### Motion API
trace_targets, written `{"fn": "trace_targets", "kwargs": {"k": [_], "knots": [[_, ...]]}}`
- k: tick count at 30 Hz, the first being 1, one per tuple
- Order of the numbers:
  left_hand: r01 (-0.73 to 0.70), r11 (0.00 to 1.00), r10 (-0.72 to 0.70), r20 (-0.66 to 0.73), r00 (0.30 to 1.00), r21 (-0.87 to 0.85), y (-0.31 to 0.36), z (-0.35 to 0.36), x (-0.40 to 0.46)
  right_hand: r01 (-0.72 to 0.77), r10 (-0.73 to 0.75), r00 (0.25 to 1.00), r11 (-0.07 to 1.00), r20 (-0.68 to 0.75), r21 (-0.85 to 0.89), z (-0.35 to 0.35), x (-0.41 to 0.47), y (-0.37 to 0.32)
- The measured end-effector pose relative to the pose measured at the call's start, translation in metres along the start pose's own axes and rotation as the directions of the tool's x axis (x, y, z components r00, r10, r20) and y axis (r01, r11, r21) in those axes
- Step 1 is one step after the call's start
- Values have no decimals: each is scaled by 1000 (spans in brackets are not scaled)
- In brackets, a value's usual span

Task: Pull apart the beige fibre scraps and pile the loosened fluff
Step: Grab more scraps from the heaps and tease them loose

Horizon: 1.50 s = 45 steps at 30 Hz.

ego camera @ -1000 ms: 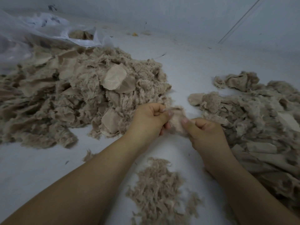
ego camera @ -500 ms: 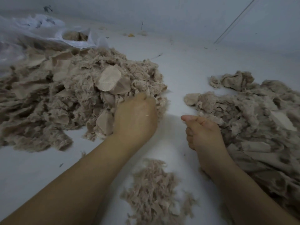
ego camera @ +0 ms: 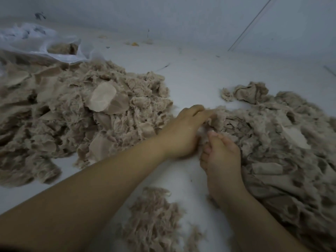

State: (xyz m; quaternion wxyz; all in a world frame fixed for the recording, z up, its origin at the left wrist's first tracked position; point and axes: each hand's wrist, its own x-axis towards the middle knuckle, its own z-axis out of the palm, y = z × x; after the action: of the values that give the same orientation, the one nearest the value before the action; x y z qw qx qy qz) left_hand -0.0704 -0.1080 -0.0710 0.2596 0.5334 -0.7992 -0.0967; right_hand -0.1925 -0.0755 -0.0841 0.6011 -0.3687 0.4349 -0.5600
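Looked like a bare sorting or recycling workroom rather than a home: plain white floor (ego camera: 196,79) meeting plain white wall (ego camera: 181,19), heaps of beige fibre scraps (ego camera: 76,113) dumped straight onto it, a clear plastic sack (ego camera: 41,46) half full of more, specks of litter (ego camera: 135,44) along the wall.

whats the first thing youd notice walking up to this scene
Two big heaps of beige fibre scraps dominate the white surface: the larger heap at left and a flatter spread at right. At centre, the bare left hand and right hand dig together into the near edge of the right spread. A small pile of loosened shredded fluff lies in front, between the forearms, and a crumpled white plastic bag sits far left.
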Motion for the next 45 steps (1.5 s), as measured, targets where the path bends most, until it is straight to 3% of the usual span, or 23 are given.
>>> {"fn": "trace_targets", "kwargs": {"k": [8, 12, 16, 20, 25, 28, 32, 35, 39, 41, 45], "knots": [[-79, 997, 72, 335, 939, 6, 6, 18, 54, -27, 29, 996, 999, -83, 21, -1, 3, -2], [-156, 986, 165, 191, 968, -66, 4, 22, 42, -10, 9, 997, 1000, -75, -9, -2, 5, 0], [-70, 986, 78, 42, 996, -152, 5, 22, 15, 38, -46, 996, 994, -77, -101, -3, 4, 3], [-47, 975, 64, 72, 995, -218, 3, 9, -13, 55, -58, 998, 991, -28, -123, -4, 3, 4], [-20, 933, 51, 77, 996, -358, -5, -2, -51, 201, -155, 976, 910, 152, -363, -1, -3, 12], [19, 902, 29, 104, 994, -432, -6, -6, -65, 226, -170, 971, 886, 170, -406, 0, -6, 13], [37, 891, -73, -63, 995, -452, -6, -5, -79, 206, -157, 977, 871, 145, -446, -2, -5, 11], [121, 946, -192, -219, 957, -302, -8, -2, -83, 234, -194, 972, 817, 130, -527, -2, -4, 14], [240, 958, -269, -200, 942, -157, -7, -8, -80, 249, -223, 968, 810, 113, -531, -5, -1, 17], [193, 969, -214, -136, 967, -151, -5, -10, -79, 255, -217, 967, 829, 134, -497, -6, -3, 17], [54, 969, -62, -23, 998, -242, 2, -12, -76, 342, -233, 923, 860, 306, -378, -5, -10, 11]]}}
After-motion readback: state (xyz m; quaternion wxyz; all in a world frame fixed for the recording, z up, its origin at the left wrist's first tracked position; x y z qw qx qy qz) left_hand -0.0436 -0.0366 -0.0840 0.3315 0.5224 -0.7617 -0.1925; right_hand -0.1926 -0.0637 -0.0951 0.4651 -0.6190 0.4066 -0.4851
